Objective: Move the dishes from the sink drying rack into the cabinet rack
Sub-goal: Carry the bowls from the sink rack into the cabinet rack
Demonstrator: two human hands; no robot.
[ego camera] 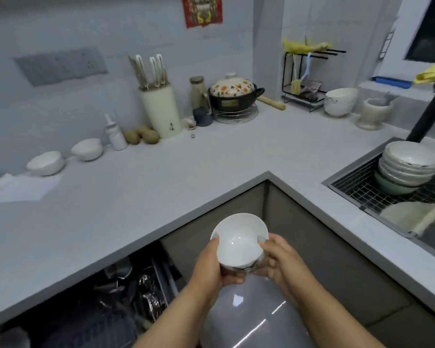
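A white bowl (239, 239) is held in front of me, below the counter corner, tilted with its inside facing up. My left hand (211, 264) grips its left side with the thumb on the rim, and my right hand (276, 259) grips its right side the same way. At the right, the sink drying rack (357, 192) holds a stack of white bowls (409, 163) on a green bowl (389, 185) and a pale plate (402, 214). At the lower left, the pulled-out cabinet rack (126, 297) is dark, with shiny utensils inside.
The L-shaped white counter (161, 177) carries two white bowls (45, 163) at the left, a knife block (161, 111), a flowered pot (234, 94), a mortar (372, 114) and a black faucet (427, 114). A glossy grey floor lies below my arms.
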